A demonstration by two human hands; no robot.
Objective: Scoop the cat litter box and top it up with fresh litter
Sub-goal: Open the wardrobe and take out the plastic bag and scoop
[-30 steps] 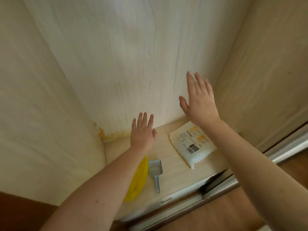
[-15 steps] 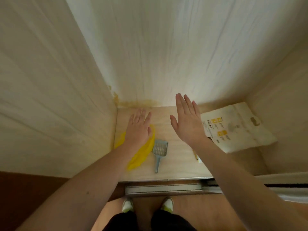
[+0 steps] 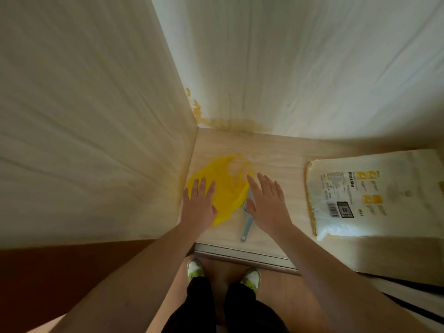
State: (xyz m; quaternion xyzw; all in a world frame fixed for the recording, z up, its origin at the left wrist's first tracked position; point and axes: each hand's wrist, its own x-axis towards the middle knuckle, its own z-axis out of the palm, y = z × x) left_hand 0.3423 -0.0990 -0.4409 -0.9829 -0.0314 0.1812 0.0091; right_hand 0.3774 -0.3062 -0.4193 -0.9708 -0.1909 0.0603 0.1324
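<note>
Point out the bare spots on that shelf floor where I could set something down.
The widest free patch lies between the scoop and the litter bag. A second strip runs along the back wall, behind the yellow bag. The left corner is crowded: the yellow bag, the scoop and both hands, left hand and right hand, sit there.

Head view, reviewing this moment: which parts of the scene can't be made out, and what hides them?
- Litter scoop: its slotted head is covered by the right hand; only the handle shows.
- Yellow plastic bag: its near left part lies under the left hand; whether either hand touches anything cannot be told.
- Litter bag: its right edge is cut off by the frame; the print is too small to read.
- Litter box: not in view.
</note>
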